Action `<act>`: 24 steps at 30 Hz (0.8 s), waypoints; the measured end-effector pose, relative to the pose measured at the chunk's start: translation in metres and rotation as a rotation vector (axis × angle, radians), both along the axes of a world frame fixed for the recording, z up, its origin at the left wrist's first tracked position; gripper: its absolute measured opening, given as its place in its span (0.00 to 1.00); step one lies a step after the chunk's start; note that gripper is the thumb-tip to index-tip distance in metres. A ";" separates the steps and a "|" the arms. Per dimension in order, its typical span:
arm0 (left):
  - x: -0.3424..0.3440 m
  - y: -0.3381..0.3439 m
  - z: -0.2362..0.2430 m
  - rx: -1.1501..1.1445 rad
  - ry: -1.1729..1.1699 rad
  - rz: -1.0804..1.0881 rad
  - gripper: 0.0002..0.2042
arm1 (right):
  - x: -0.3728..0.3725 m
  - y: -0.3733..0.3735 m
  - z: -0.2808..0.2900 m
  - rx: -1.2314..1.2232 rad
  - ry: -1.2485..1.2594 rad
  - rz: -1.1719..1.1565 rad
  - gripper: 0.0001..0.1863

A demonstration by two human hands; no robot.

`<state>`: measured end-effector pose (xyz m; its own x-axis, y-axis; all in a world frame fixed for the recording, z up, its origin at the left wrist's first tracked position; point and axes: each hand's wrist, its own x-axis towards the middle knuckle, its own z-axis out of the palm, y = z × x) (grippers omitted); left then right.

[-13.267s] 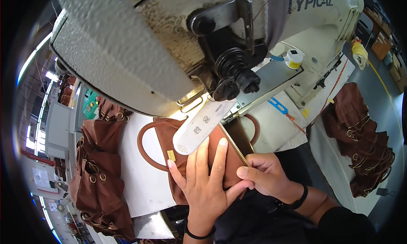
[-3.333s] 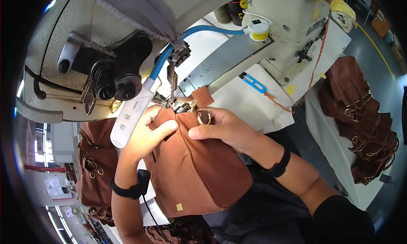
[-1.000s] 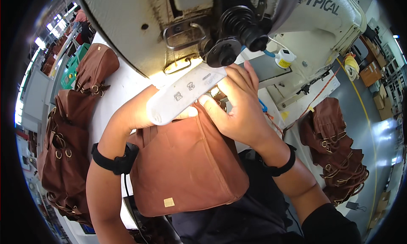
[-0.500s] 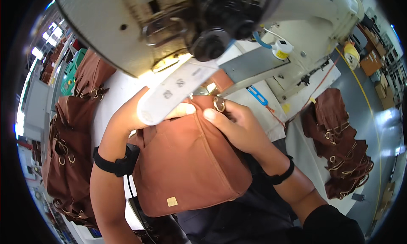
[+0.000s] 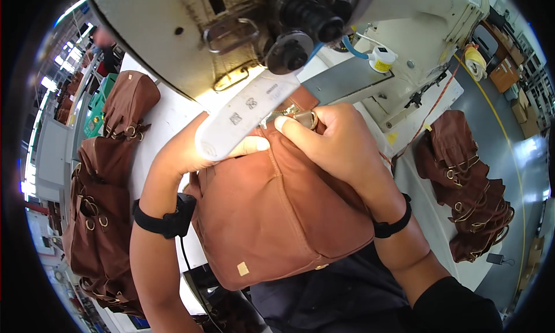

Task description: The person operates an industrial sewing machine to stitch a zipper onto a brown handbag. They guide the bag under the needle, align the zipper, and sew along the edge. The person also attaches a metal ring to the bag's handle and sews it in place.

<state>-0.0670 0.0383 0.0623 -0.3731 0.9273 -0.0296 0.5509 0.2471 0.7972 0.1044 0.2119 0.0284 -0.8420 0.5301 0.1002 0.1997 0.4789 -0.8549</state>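
A brown bag [image 5: 248,211] with a small pale square label on its side hangs from my two hands, its upper edge under the sewing machine [image 5: 167,50]. My left hand [image 5: 250,147] grips the bag's upper edge, thumb on the near face; a white machine arm cover [image 5: 248,116] hides most of its fingers. With thumb and curled fingers, my right hand [image 5: 335,142] holds the brown tab with a metal ring [image 5: 309,120] at the bag's top corner, close to the lit stitching area. Its fingertips are partly hidden behind the tab.
Several brown bags [image 5: 101,206] with metal rings are piled at the left, near a green crate [image 5: 98,104]. More brown bags [image 5: 462,182] lie at the right on the white table. A white bottle-like part with a blue tube [image 5: 381,60] sits by the machine.
My right hand has moved up and slightly right, toward the machine, with the tab and ring. The bag's lower part has swung right. The blue tool beside the machine is now hidden.
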 end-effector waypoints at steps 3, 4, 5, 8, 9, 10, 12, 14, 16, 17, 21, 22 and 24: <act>0.004 -0.002 0.003 -0.011 -0.019 0.007 0.36 | 0.000 -0.002 0.010 0.061 -0.034 -0.021 0.27; 0.005 -0.004 0.002 -0.023 -0.035 0.026 0.35 | -0.002 -0.002 0.016 0.107 -0.051 -0.014 0.26; 0.005 -0.006 0.002 -0.034 -0.050 0.046 0.34 | -0.005 0.000 0.023 0.153 -0.069 -0.006 0.25; 0.005 -0.005 -0.009 0.006 -0.098 0.081 0.29 | -0.006 0.002 0.020 0.280 -0.018 -0.037 0.28; 0.003 -0.008 -0.014 0.020 -0.110 0.085 0.26 | -0.009 0.001 0.019 0.316 0.026 -0.043 0.30; 0.003 -0.010 -0.018 0.051 -0.092 0.083 0.26 | -0.009 0.000 0.017 0.286 0.024 -0.041 0.30; 0.005 -0.011 -0.014 0.079 -0.066 0.076 0.27 | -0.009 -0.002 0.018 0.231 0.028 -0.033 0.31; 0.008 -0.010 -0.005 0.072 -0.057 0.061 0.30 | -0.005 -0.003 0.029 0.246 -0.045 0.001 0.24; 0.008 -0.006 -0.003 0.067 -0.025 0.041 0.33 | -0.004 -0.001 0.035 0.235 -0.111 0.022 0.22; 0.007 -0.006 -0.001 0.032 -0.006 0.034 0.34 | -0.004 0.000 0.037 0.218 -0.140 0.027 0.22; 0.004 -0.005 -0.008 0.110 0.130 -0.021 0.37 | -0.004 0.002 0.037 0.195 -0.197 0.037 0.22; 0.004 -0.005 -0.009 0.148 0.171 -0.033 0.37 | -0.005 0.002 0.034 0.221 -0.148 0.035 0.22; 0.006 -0.003 0.000 0.098 0.169 -0.034 0.36 | -0.005 0.002 0.028 0.270 -0.060 0.019 0.22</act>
